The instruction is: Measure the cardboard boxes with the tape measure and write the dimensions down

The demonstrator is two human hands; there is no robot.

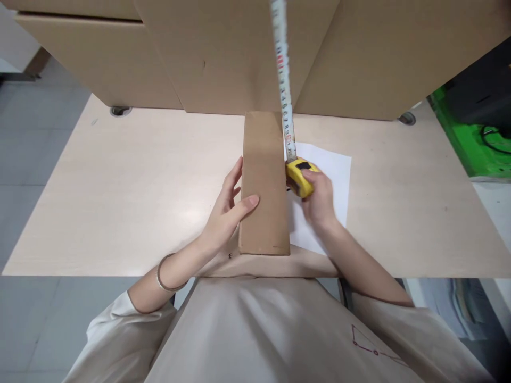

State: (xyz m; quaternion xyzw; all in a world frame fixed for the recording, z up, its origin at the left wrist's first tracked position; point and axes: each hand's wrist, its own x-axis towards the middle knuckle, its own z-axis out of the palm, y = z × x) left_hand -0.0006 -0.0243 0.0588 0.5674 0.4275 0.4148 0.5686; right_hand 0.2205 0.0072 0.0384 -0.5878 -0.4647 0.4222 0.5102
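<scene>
A tall narrow cardboard box (pixel 265 181) stands on the light wooden desk (pixel 131 181), right in front of me. My left hand (pixel 228 210) grips its left side, thumb across the front face and fingers along the edge. My right hand (pixel 319 199) is closed around a yellow tape measure case (pixel 300 175) beside the box's right edge. The white tape blade (pixel 284 80) runs from the case straight up alongside the box, past the top of the view. A white sheet of paper (pixel 337 175) lies under my right hand.
Large cardboard panels (pixel 199 53) stand along the far side of the desk. A green object (pixel 479 143) with a black cable sits at the right edge. Two cable grommets (pixel 120 110) are set in the desk at the back. Grey floor lies to the left.
</scene>
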